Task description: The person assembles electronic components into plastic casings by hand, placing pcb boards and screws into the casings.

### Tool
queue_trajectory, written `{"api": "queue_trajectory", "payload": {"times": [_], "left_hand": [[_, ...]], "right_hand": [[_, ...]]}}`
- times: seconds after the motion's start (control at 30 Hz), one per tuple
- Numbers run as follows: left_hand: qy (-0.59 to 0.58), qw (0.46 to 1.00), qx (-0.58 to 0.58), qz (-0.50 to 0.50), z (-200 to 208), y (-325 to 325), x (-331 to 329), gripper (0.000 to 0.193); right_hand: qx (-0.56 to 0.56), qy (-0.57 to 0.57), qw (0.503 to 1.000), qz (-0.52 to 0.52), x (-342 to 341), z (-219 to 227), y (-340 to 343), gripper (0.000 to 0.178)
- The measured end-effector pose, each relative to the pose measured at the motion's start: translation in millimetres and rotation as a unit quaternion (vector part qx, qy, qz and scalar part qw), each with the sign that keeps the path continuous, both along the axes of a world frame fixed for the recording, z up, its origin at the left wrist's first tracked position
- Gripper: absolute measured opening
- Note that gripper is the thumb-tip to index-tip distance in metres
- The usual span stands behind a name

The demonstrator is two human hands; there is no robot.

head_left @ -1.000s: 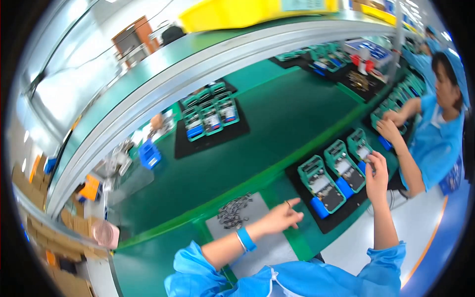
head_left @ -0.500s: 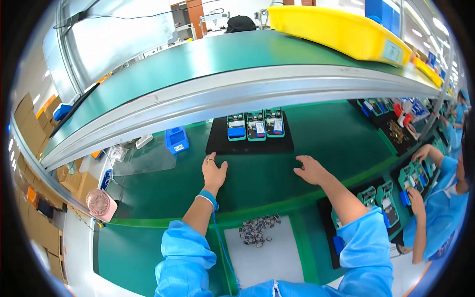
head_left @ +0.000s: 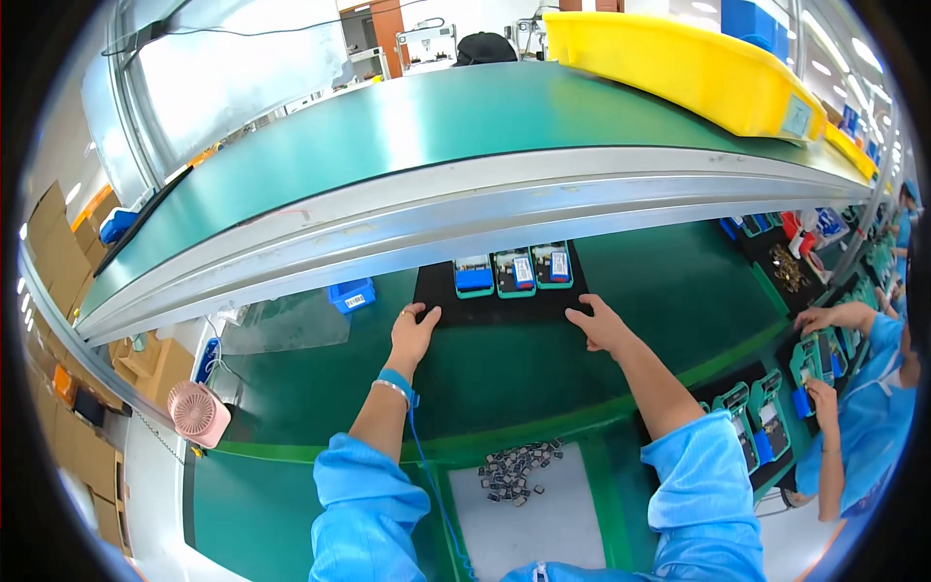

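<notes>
A black rectangular board (head_left: 485, 311) lies on the green bench under the shelf. Near its far side stand three green-rimmed trays (head_left: 516, 275) with small electronic parts and blue blocks in them. My left hand (head_left: 413, 335) is at the board's near left corner, thumb over the board and forefinger along its left side. At the near right corner my right hand (head_left: 603, 328) takes hold in the same way. Parts of both hands' fingers are hidden. A blue wrist strap (head_left: 400, 380) with a cord circles my left wrist.
Small metal parts (head_left: 514, 472) are heaped on a white sheet (head_left: 514, 533) close to me. A pink fan (head_left: 197, 411) and a blue bin (head_left: 351, 296) are at left. The metal shelf edge (head_left: 465, 209) crosses above the board. At right, a co-worker's hands (head_left: 824, 398) handle similar trays.
Both my hands have moved forward to the board's near corners and now touch it. The view has shifted slightly, while the board seems to stay in place.
</notes>
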State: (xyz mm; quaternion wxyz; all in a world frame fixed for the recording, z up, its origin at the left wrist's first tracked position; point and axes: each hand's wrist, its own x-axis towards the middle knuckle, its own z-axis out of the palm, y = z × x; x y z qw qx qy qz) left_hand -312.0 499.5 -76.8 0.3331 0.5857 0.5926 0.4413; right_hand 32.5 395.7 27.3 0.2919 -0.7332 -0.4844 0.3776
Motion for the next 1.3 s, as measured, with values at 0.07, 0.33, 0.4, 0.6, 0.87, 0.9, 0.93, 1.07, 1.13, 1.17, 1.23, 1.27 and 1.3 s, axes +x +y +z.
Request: {"api": "queue_trajectory", "payload": {"times": [0.07, 0.33, 0.4, 0.6, 0.87, 0.9, 0.93, 1.07, 1.13, 1.17, 1.23, 1.27, 1.3], "left_hand": [[0.027, 0.999, 0.017, -0.035, 11, -27, 7, 0.057], [-0.074, 0.992, -0.017, -0.1, 38, -200, -21, 0.043], [-0.072, 0.991, -0.024, -0.113, 52, -237, -21, 0.043], [-0.086, 0.986, -0.055, -0.131, 59, -300, -44, 0.053], [0.06, 0.969, 0.151, -0.188, 93, -284, -2, 0.051], [0.086, 0.957, 0.187, -0.203, 92, -278, 10, 0.05], [0.103, 0.951, 0.201, -0.21, 91, -271, 22, 0.05], [0.172, 0.936, 0.219, -0.217, 71, -249, 63, 0.049], [0.185, 0.93, 0.236, -0.211, 61, -242, 70, 0.049], [0.205, 0.923, 0.252, -0.208, 60, -240, 72, 0.046], [0.223, 0.915, 0.266, -0.206, 60, -234, 74, 0.044], [0.209, 0.917, 0.272, -0.203, 62, -232, 75, 0.042], [0.194, 0.919, 0.278, -0.199, 63, -229, 75, 0.039]], "right_hand": [[-0.001, -0.003, 1.0, -0.018, 5, 5, -28, 0.075], [0.023, 0.069, 0.997, -0.016, -3, 12, -157, 0.062], [0.031, 0.095, 0.994, -0.048, -8, 16, -191, 0.061], [0.067, 0.029, 0.997, -0.02, -11, 4, -253, 0.049], [0.267, -0.249, 0.888, 0.28, -77, -21, -256, 0.019], [0.267, -0.251, 0.887, 0.282, -82, -25, -252, 0.019], [0.255, -0.28, 0.875, 0.301, -86, -29, -247, 0.02], [0.252, -0.345, 0.834, 0.35, -87, -32, -240, 0.02], [0.264, -0.355, 0.819, 0.366, -86, -29, -238, 0.019], [0.276, -0.364, 0.805, 0.378, -85, -28, -237, 0.017], [0.277, -0.386, 0.783, 0.401, -83, -23, -240, 0.015], [0.28, -0.406, 0.76, 0.424, -83, -22, -241, 0.013], [0.279, -0.406, 0.759, 0.425, -85, -21, -245, 0.013]]}}
